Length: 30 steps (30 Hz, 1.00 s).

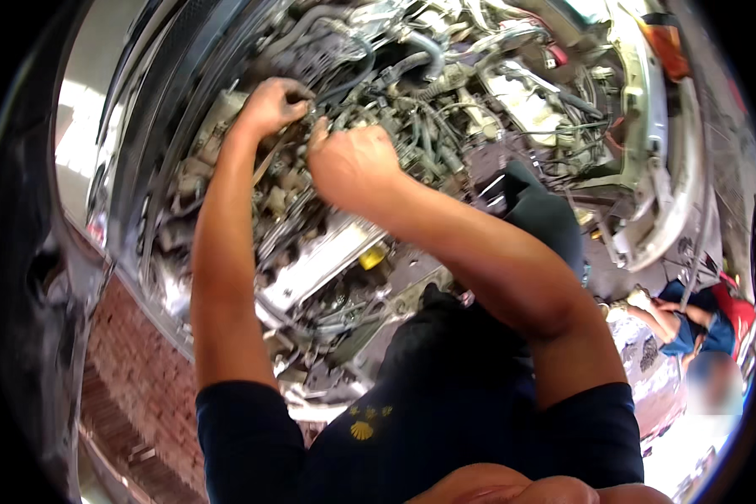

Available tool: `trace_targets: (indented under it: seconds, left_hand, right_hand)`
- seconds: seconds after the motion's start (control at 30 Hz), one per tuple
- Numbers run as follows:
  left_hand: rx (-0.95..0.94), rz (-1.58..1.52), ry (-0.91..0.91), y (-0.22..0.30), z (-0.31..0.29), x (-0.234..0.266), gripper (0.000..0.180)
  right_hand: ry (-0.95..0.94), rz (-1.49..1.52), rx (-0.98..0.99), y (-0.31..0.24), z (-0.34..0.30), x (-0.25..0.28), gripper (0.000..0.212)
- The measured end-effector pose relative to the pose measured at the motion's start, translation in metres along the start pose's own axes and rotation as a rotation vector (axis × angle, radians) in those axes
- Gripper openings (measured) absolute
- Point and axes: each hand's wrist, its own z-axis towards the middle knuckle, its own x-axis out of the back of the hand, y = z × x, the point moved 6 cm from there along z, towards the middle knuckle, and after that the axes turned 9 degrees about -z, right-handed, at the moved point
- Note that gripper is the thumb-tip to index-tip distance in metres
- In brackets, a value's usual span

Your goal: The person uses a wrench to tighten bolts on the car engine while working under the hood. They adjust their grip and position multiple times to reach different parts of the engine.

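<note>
At eleven o'clock, the half-curled left hand (274, 106) and nearly fisted right hand (356, 164) sit close over the engine (317, 262), probably sharing one cramped spot, any grip impossible to tell

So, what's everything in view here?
Greasy metal engine parts: many, grey-brown, centre
Curved rubber hoses: several, grey, upper centre
Flat metal cover: one, silvery, centre
Small rounded cap-like piece: one, yellow, beside the cover
Curved body panel: one, pale, right
Brick surface: one, reddish-brown, lower left
Another person: one, red and blue clothes, lower right
Short-sleeved shirt: one, navy, bottom
Left hand: one, bare, over engine parts
Right hand: one, bare, beside it
</note>
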Motion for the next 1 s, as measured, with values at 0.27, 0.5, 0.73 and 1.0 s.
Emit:
trace_targets:
  seconds: [0.27, 0.5, 0.73, 1.0]
  left_hand:
    - [0.090, -0.273, 0.028, -0.007, -0.013, -0.002, 0.023]
    - [-0.011, -0.068, 0.025, -0.002, -0.012, 0.002, 0.029]
    - [0.003, -0.109, 0.050, -0.017, -0.014, -0.003, 0.026]
    - [0.020, -0.200, 0.024, -0.005, -0.012, -0.001, 0.028]
  right_hand:
    - [0.037, -0.004, -0.008, -0.003, -0.001, 0.002, 0.052]
    - [0.000, 0.030, -0.033, 0.001, 0.000, 0.005, 0.050]
    - [-0.070, 0.041, 0.012, 0.009, 0.011, 0.018, 0.029]
    - [-0.166, 0.250, -0.099, 0.010, 0.009, 0.013, 0.033]
